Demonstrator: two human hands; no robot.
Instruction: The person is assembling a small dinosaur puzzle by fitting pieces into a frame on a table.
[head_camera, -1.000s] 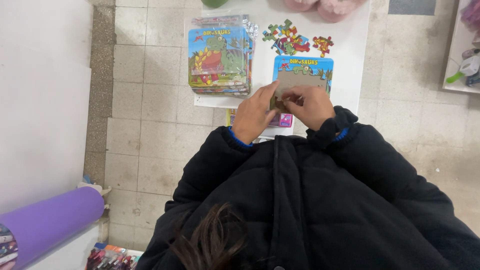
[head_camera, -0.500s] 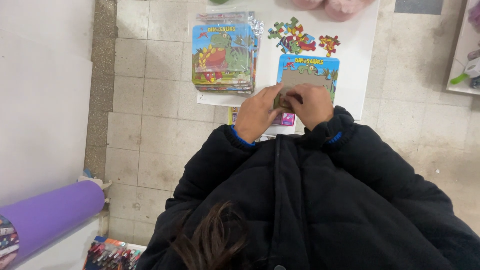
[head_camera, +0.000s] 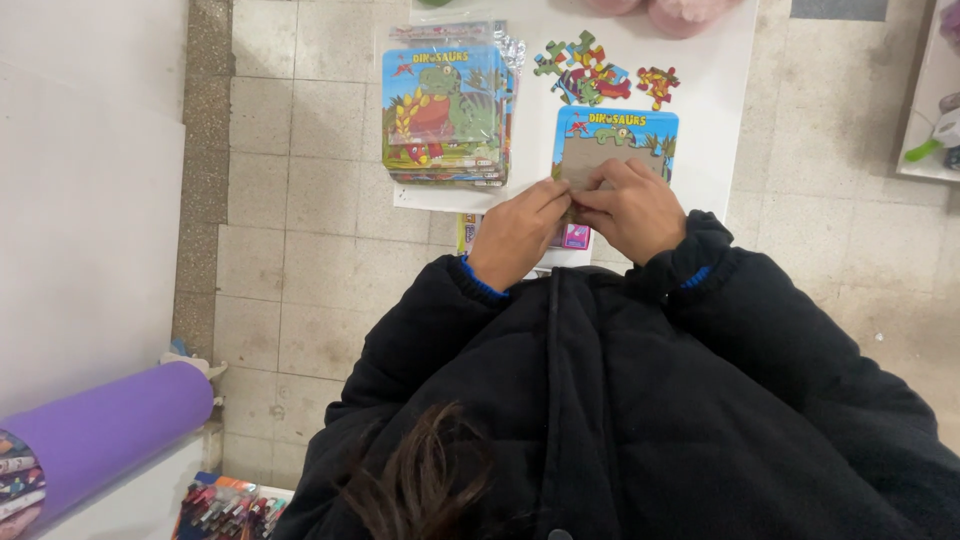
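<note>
Both hands meet at the near edge of the puzzle tray (head_camera: 615, 140), which lies on the white surface (head_camera: 720, 120): left hand (head_camera: 517, 232) and right hand (head_camera: 632, 208) pinch something small, hidden by fingers. Loose pieces (head_camera: 590, 72) wait toward the far edge. Best to seat pieces flat, pressing gently.
</note>
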